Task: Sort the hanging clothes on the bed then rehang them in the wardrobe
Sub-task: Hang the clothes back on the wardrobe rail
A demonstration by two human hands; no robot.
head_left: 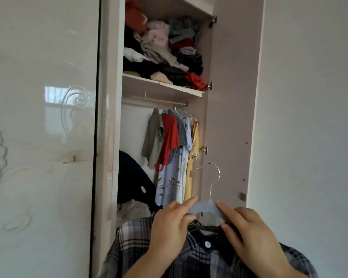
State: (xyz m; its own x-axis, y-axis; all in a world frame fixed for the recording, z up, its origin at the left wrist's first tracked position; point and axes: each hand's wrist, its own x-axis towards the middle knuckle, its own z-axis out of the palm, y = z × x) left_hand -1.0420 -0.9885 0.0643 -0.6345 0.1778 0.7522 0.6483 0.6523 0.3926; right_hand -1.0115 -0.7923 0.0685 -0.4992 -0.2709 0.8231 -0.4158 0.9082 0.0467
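Note:
A dark plaid shirt (199, 255) hangs on a pale blue hanger (204, 207) with a metal hook (215, 173), held up in front of the open wardrobe. My left hand (169, 227) pinches the hanger's left shoulder and collar. My right hand (247, 231) grips the hanger's right shoulder. Behind them the wardrobe rail (159, 100) carries several hung garments at its right end: a grey-green top (152, 137), a red one (170, 137), a blue patterned dress (173, 177) and a yellow one (192, 157). The bed is out of view.
A shelf (161, 84) above the rail is piled with loose clothes (165, 51). A dark bulky item (135, 177) and pale fabric sit low in the wardrobe. A glossy closed door (42, 137) stands left; the open door (233, 97) and white wall are right.

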